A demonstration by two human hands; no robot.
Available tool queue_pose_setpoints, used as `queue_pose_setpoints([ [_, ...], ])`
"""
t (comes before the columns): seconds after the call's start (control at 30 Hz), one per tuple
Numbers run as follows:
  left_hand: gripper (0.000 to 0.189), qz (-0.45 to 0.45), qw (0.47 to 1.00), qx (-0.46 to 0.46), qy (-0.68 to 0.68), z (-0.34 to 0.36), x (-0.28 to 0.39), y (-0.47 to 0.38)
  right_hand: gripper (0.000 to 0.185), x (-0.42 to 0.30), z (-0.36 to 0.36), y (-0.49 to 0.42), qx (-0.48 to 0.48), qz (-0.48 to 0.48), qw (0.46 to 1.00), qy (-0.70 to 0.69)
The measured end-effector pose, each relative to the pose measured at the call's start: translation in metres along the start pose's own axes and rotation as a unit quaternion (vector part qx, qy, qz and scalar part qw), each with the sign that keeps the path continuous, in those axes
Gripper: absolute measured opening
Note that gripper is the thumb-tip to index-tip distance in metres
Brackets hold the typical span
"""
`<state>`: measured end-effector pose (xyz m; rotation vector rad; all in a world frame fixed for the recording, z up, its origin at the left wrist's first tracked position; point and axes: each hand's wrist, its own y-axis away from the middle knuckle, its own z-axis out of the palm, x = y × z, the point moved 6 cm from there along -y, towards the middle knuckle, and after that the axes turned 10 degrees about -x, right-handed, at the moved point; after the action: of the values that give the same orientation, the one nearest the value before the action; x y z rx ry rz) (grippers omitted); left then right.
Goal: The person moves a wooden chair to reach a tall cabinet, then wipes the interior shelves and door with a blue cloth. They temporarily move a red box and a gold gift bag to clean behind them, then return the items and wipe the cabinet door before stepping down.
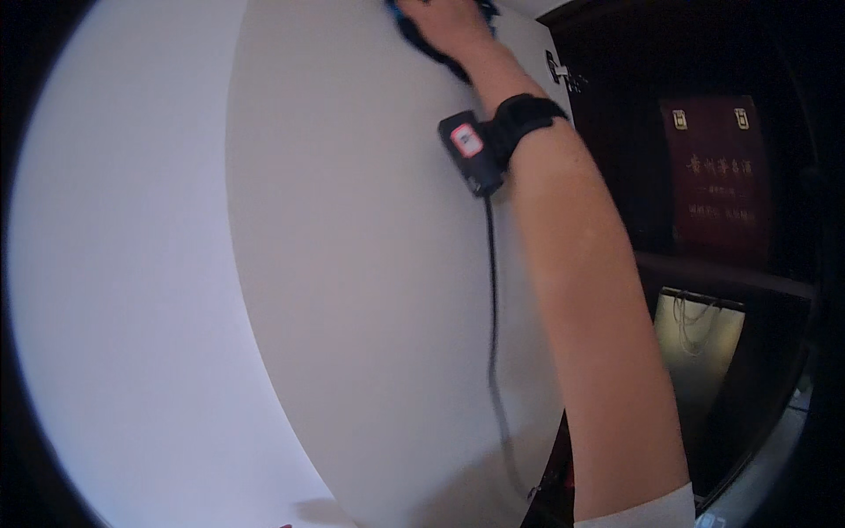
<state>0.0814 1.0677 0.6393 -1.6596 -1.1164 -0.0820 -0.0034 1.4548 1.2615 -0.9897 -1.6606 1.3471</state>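
My right hand (452,23) reaches up to the top edge of the view, partly cut off. Under it is a dark blue cloth (422,41), held against the pale inner face of an open cabinet door (370,231). A black strap (528,119) circles my right wrist and carries a small black device (472,152) with a red-bordered label. From that device a black cable (493,284) hangs down in front of the door. My left hand is out of view.
A metal hinge (556,69) joins the door to the dark cabinet on the right. Inside stand a dark red box (719,178) with two gold clasps and writing, and, below a shelf (726,274), a gold paper bag (700,336) with cord handles. A white wall (132,264) fills the left.
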Motion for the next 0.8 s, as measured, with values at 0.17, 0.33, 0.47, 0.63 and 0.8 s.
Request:
queue_pose_setpoints([
  [0.17, 0.016, -0.02, 0.999, 0.018, -0.044, -0.026, -0.016, 0.014, 0.072, 0.1, -0.038, 0.04, 0.06, 0.069, 0.995, 0.03],
  [0.33, 0.014, 0.012, 0.999, 0.015, -0.046, -0.031, -0.024, 0.016, 0.07, 0.149, -0.045, 0.115, 0.118, 0.102, 0.987, 0.035],
  [0.47, 0.012, 0.035, 0.999, -0.001, -0.014, -0.022, -0.028, 0.01, 0.072, 0.123, -0.02, 0.153, 0.168, 0.229, 0.958, 0.033],
  [0.63, 0.015, 0.054, 0.996, -0.053, 0.038, 0.009, -0.016, -0.009, 0.048, -0.072, 0.044, 0.186, 0.092, -0.1, 0.976, 0.171],
  [0.8, 0.016, 0.061, 0.993, -0.075, 0.063, 0.037, 0.004, -0.02, 0.056, -0.077, 0.054, 0.234, -0.015, -0.166, 0.977, 0.133],
])
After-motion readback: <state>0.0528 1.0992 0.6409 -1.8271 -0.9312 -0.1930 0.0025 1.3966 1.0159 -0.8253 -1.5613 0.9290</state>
